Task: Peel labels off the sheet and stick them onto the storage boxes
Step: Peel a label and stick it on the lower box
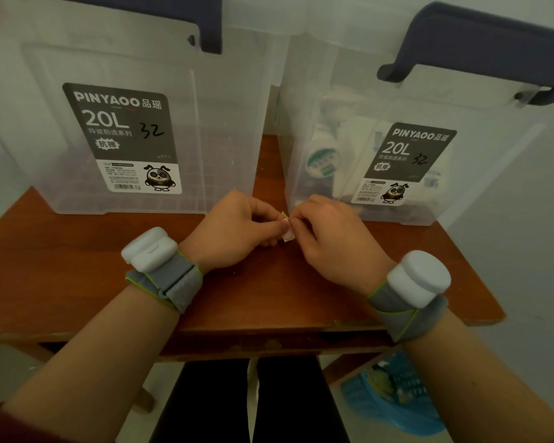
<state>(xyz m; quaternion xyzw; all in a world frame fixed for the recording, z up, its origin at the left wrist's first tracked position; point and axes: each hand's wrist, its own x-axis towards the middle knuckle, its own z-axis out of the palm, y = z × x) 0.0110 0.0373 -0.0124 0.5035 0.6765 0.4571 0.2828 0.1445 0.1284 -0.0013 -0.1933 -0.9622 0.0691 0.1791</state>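
Between our two hands, just above the wooden table [77, 266], sits a small scrap of label sheet [287, 230], white with a pale round sticker on it and a sliver of green showing at its top edge. Our left hand [237, 233] has its fingers curled in and pinches the scrap's left side between thumb and fingertips; our right hand [330, 238] is likewise drawn together, its thumb and forefinger nipping the scrap's upper right corner. Beyond the left hand stands a clear storage box [224, 123] with a dark lid clip; we can make out nothing inside it, only a grey "20L" product label [122, 135] with "32" handwritten on it. Beyond the right hand stands a second clear box [493, 174] with the same kind of label [406, 161], and through its wall we see white packets and a round white pot with green print, too blurred to identify further. Both boxes rest on the table, slightly apart. Grey straps with white devices wrap both wrists. Below the right forearm, on the floor, lies a blue basket [394, 394].
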